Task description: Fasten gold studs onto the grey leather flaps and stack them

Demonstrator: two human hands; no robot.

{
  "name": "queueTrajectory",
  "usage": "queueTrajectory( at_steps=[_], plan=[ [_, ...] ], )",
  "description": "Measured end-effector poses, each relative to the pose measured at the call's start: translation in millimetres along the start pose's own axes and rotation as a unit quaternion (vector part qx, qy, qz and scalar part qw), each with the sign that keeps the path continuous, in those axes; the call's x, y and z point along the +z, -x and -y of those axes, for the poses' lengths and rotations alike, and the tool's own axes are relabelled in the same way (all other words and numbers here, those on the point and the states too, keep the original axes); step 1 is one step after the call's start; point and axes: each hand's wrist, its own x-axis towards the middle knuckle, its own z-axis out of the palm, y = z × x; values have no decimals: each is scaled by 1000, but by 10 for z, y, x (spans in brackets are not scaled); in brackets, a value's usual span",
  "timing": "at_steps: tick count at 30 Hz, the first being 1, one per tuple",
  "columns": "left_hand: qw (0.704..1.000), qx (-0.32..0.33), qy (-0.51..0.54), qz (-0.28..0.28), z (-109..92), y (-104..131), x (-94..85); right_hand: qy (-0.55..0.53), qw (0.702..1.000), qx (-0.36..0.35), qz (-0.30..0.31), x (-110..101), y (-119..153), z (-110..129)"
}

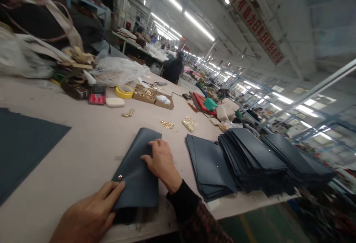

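A dark blue leather piece (139, 168) lies in front of me, its left side curved over like a fold. Near its lower left edge sits a round gold-coloured stud (120, 177). My left hand (91, 209) grips that edge just below the stud, the index finger on top and the thumb side hidden. My right hand (161, 159) rests on the upper right part of the piece, thumb apart from the fingers, which lie over the surface. Something black shows under the lower edge.
Stacks of similar dark blue pieces (250, 154) stand to the right. A flat dark sheet (25, 146) lies at left. Beyond are small gold parts (167, 124), a bag of gold parts (189, 123), yellow tape (124, 91) and a cardboard box (144, 94). A person (174, 68) is farther back.
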Motion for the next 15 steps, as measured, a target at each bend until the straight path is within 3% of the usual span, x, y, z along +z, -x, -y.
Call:
queueTrajectory(
  at_steps=[2,4,6,8,11,15],
  plan=[
    [999,17,-43,4,-10,16,-7,-55,997,52,-17,-24,87,-129],
    [998,34,-51,-3,24,27,31,-164,983,83,25,1,146,-223],
    [998,49,-21,-22,57,26,64,-264,959,87,46,13,177,-306],
    [997,51,35,-35,39,22,47,-316,945,80,19,-73,189,-430],
    [989,-5,143,-31,-91,38,-63,-310,946,85,-49,-490,197,-802],
    [951,-150,272,4,-283,94,-175,-234,953,164,-98,-1372,316,-1617]
  ],
)
